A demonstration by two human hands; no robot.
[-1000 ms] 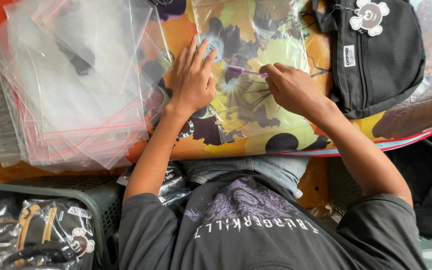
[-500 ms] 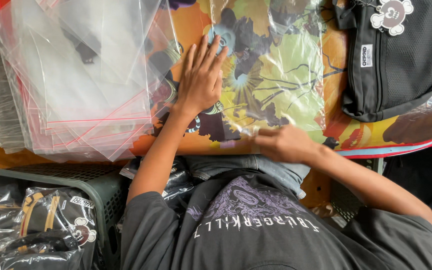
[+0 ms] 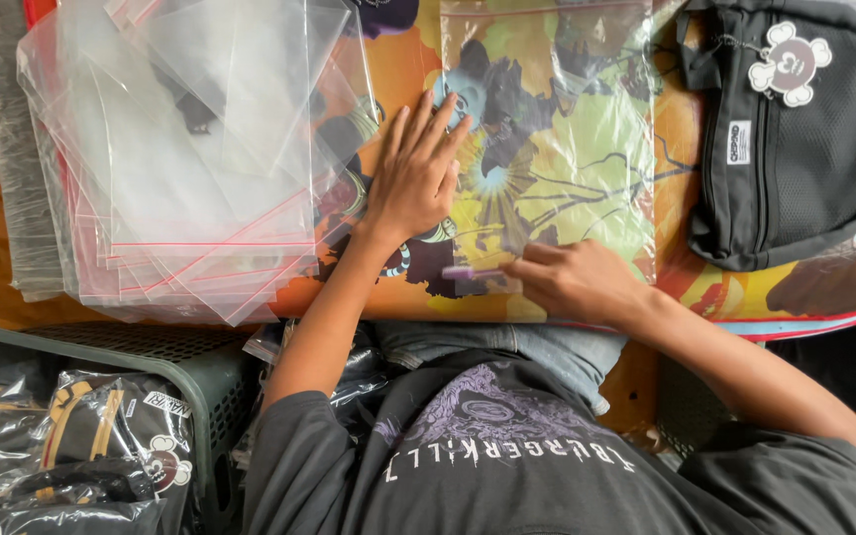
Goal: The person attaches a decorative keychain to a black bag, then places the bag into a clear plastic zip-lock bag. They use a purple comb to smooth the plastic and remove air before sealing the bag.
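Right hand (image 3: 582, 282) shifted right, pinching purple stick (image 3: 470, 271), left hand (image 3: 416, 176) flat beside

Counted on the Printed Mat

We count two hands at work: one left hand (image 3: 416, 176) lying flat and one right hand (image 3: 575, 282) pinching one small purple strip (image 3: 470, 271). We see one clear bag (image 3: 547, 129) spread under them and one stack of clear red-edged bags (image 3: 190, 168), its sheets too many and too overlapped for us to number. We count one black pouch (image 3: 795, 139), one green crate (image 3: 165, 372), and one wrapped bag (image 3: 101, 446) plainly visible inside it.
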